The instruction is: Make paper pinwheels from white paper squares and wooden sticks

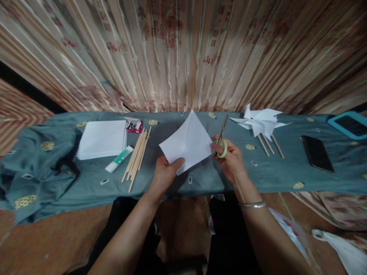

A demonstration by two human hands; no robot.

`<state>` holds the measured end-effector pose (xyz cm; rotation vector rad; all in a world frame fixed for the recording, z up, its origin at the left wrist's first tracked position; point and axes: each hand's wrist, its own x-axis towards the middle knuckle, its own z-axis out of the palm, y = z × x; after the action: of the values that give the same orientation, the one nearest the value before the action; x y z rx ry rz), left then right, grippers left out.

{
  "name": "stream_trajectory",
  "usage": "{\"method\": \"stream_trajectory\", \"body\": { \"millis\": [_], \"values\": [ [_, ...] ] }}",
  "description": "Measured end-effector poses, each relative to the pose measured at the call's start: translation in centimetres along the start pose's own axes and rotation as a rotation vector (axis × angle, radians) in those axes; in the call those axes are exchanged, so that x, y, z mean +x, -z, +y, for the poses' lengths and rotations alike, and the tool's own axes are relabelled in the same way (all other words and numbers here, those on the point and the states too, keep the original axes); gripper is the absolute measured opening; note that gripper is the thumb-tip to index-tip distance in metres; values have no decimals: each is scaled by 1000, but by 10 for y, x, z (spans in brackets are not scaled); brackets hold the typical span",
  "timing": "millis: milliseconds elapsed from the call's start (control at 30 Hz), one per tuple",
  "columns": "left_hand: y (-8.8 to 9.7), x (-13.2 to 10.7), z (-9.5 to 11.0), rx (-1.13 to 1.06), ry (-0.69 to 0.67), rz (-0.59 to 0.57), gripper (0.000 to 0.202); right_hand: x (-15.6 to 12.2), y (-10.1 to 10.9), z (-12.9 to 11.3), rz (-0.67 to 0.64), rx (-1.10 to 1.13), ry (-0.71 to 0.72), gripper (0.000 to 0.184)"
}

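Note:
A white sheet of paper (187,143), squarish and turned corner-up, is held above the cloth-covered table with a faint crease through its middle. My left hand (168,172) pinches its lower left edge, thumb on top. In my right hand (231,158) are scissors (221,143) with pale green handles, blades pointing away from me. The thumb of that hand also lies at the paper's right corner; whether it grips the paper there I cannot tell. Farther right lie white paper pinwheels (259,120) on wooden sticks.
On the left are a stack of white paper (101,139), a small red box of metal pins (133,125), a green and white glue tube (119,159) and several wooden sticks (137,156). A black phone (317,153) and a blue-framed device (351,125) lie right. A curtain (177,57) hangs behind.

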<state>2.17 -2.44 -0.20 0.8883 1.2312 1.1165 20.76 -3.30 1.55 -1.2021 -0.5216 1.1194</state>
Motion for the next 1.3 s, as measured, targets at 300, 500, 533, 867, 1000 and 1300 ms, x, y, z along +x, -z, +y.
{"method": "stream_trajectory", "body": {
  "millis": [300,500,533,867,1000,1300],
  "values": [
    [14,3,11,77,59,-193,14,3,14,0,-161,-127,-16,49],
    [16,1,23,-260,95,-214,32,-2,4,3,-151,-74,-58,39],
    [15,1,25,-345,93,-216,36,-2,2,4,-111,-42,-52,37],
    [-8,-6,11,-533,115,-227,38,-3,-11,20,-16,62,10,35],
    [-14,-5,10,-541,98,6,34,-11,-16,26,-77,9,-44,43],
    [11,13,34,-701,46,195,21,-31,5,16,-480,-316,-96,56]
  ]
}}
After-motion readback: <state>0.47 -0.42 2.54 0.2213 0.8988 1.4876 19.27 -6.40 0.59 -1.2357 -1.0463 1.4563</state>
